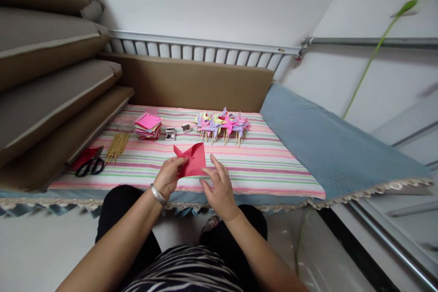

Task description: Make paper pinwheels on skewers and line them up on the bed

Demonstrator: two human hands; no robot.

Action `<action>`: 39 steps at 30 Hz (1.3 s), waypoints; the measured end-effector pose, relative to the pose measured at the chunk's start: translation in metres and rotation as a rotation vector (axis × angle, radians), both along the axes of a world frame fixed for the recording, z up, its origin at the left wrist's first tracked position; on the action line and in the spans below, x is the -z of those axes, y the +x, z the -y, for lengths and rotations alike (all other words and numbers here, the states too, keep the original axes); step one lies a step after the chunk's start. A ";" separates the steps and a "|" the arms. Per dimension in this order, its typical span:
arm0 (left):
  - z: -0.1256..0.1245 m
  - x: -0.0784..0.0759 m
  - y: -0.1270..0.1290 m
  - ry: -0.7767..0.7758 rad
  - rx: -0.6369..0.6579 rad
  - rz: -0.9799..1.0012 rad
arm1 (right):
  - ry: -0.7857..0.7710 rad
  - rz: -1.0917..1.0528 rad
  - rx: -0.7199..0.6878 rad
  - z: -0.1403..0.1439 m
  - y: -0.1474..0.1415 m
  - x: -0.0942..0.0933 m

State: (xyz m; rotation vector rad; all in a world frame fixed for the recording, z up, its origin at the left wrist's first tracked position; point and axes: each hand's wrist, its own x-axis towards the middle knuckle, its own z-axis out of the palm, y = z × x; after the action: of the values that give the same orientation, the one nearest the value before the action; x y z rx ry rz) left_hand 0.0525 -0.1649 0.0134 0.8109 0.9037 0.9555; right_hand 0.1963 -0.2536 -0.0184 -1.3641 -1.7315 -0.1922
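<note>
A red paper square [196,164], with one corner folded in toward its middle, is pinched between the thumb and fingers of my left hand [170,173]. A silver bracelet [158,194] circles that wrist. My right hand [220,187] is at the paper's lower right edge, its fingers apart; whether a fingertip touches the paper I cannot tell. Beyond the paper, several finished paper pinwheels [222,123] on sticks lie in a cluster. A stack of coloured paper squares [148,124], pink on top, sits to the left, beside two small metallic boxes [170,134] whose contents are too small to tell.
Black-handled scissors [90,165] lie at the left on red paper [82,157], next to a bundle of thin sticks [117,146]. Stacked brown cushions [51,91] rise at the left. A striped cloth [273,164] covers the surface, with blue fabric [328,132] at its right.
</note>
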 end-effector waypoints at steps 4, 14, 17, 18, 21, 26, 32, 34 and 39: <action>0.004 -0.002 -0.003 -0.036 -0.018 0.029 | 0.050 0.019 0.026 -0.006 -0.007 -0.003; -0.001 -0.005 -0.048 0.035 -0.091 0.004 | 0.072 0.044 -0.098 -0.019 -0.042 -0.013; -0.002 -0.004 -0.056 0.063 -0.133 -0.025 | 0.036 0.072 -0.133 -0.022 -0.049 -0.022; -0.002 -0.004 -0.058 0.074 -0.146 -0.036 | 0.021 0.086 -0.139 -0.022 -0.051 -0.026; -0.002 -0.002 -0.061 0.113 -0.173 -0.077 | -0.038 0.114 -0.129 -0.023 -0.056 -0.036; -0.001 -0.003 -0.063 0.171 -0.168 -0.160 | -0.223 0.083 -0.120 -0.024 -0.062 -0.050; 0.001 -0.008 -0.061 0.215 -0.135 -0.229 | -0.452 -0.056 -0.177 -0.031 -0.064 -0.054; 0.001 -0.008 -0.060 0.216 -0.119 -0.236 | -0.461 -0.113 -0.179 -0.034 -0.064 -0.052; -0.001 -0.005 -0.058 0.209 -0.049 -0.231 | -0.393 -0.193 -0.142 -0.038 -0.063 -0.045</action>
State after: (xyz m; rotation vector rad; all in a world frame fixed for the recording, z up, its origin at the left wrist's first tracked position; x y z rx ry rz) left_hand -0.0058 -0.1635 0.0182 1.0980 1.0380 1.0245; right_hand 0.1336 -0.2158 0.0262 -1.4722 -1.7497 0.3665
